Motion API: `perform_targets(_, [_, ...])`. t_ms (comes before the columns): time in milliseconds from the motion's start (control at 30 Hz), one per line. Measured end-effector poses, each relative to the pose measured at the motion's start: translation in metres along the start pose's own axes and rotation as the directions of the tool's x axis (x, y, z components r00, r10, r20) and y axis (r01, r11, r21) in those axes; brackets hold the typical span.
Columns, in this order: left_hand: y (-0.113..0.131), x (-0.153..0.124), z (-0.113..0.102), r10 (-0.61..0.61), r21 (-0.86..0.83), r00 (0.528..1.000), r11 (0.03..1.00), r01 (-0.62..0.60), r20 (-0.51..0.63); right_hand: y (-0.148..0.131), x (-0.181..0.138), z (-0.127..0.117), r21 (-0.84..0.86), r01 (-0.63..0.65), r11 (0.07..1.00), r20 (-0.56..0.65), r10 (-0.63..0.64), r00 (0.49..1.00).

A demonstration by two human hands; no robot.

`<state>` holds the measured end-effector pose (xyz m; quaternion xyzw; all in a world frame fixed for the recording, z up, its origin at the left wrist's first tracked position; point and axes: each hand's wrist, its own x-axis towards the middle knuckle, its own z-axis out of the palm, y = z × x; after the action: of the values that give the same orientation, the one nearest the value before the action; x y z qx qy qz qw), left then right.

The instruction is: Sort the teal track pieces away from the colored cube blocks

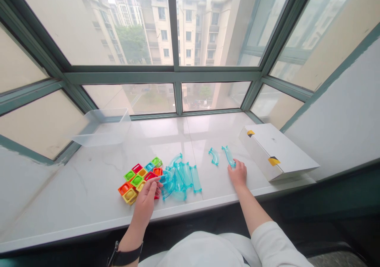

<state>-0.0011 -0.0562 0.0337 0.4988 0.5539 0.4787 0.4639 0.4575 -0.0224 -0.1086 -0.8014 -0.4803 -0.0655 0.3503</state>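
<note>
Lightly, left hand (145, 205) half-curled on colourful square toy blocks (139, 178), grip unclear, right hand (237, 173) touching a clear blue curved track piece (228, 155), grip unclear, both over a white marble windowsill (74, 203)

The square plastic blocks (139, 180) make a bright patchwork of orange, yellow, lime green, red and sky blue. Beside them, the curved track pieces (184, 178) are a translucent turquoise. The windowsill (89, 195) is white marble with faint grey veins. The white cardboard box (276, 152) carries yellow-and-black corner labels (274, 161). The window frame (163, 77) is grey-green, the sleeve (276, 245) is white, and the watch strap (127, 256) is black.
</note>
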Motion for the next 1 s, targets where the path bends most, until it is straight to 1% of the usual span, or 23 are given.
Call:
perform_targets(233, [0.0, -0.002, 0.001, -0.016, 0.001, 1.0, 1.0, 0.016, 0.006, -0.006, 0.0, -0.004, -0.041, -0.016, 0.999, 0.023, 0.016, 1.0])
perform_targets(500, [0.006, -0.008, 0.01, 0.013, 0.013, 0.998, 1.0, -0.012, -0.065, -0.007, 0.002, -0.004, -0.054, -0.013, 0.998, 0.046, 0.015, 0.999])
perform_targets(667, [0.006, -0.009, 0.01, 0.005, 0.01, 0.998, 1.0, -0.005, -0.066, -0.008, 0.001, -0.004, -0.055, -0.013, 0.998, 0.045, 0.016, 0.999])
perform_targets(733, [0.004, -0.01, 0.008, 0.001, 0.0, 0.999, 1.0, -0.001, -0.053, -0.008, 0.001, -0.005, -0.048, -0.021, 0.999, 0.034, 0.023, 0.999])
perform_targets(833, [-0.002, -0.009, 0.005, -0.008, 0.001, 1.0, 1.0, 0.008, -0.028, -0.008, 0.0, -0.009, -0.008, -0.014, 1.0, -0.016, 0.013, 1.0])
perform_targets(933, [-0.009, -0.007, 0.003, 0.002, 0.04, 1.0, 0.999, -0.002, -0.002, -0.013, -0.005, -0.013, 0.069, 0.053, 0.996, -0.079, -0.047, 0.996])
perform_targets(1000, [-0.011, -0.006, 0.003, 0.051, 0.107, 0.999, 0.993, -0.053, 0.013, -0.023, -0.014, -0.016, 0.13, 0.119, 0.984, -0.108, -0.105, 0.989])
